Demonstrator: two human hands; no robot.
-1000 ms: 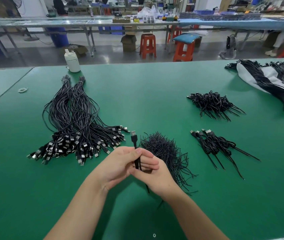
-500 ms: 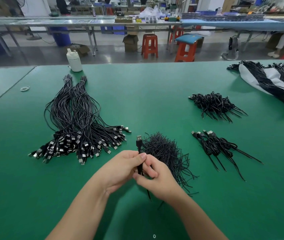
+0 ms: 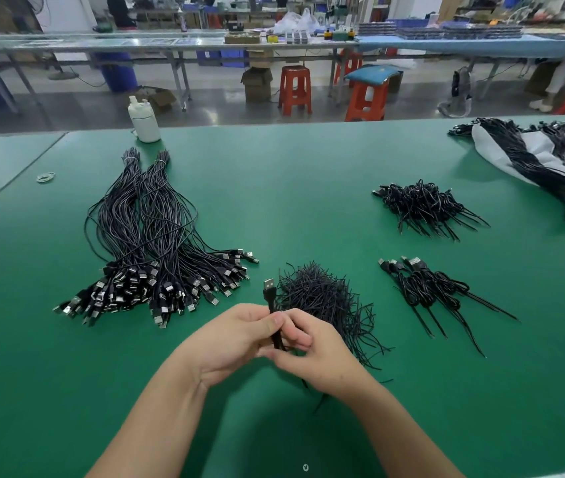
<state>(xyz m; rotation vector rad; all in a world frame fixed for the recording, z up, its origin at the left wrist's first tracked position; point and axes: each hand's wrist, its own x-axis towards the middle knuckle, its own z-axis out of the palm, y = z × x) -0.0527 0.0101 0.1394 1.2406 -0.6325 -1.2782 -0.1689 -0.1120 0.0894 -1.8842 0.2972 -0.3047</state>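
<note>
both hands meet above the table (image 3: 291,201), just in front of the ties (image 3: 322,298), so a tie is within easy reach. the left hand (image 3: 236,339) curls its fingers round the cable (image 3: 269,288), plug up, likely to steady it. the right hand (image 3: 319,360) pinches the cable lower down, probably to wrap a tie. loose cables (image 3: 157,263) lie left and tied cables (image 3: 426,288) right, which suggests work passing across.
</note>
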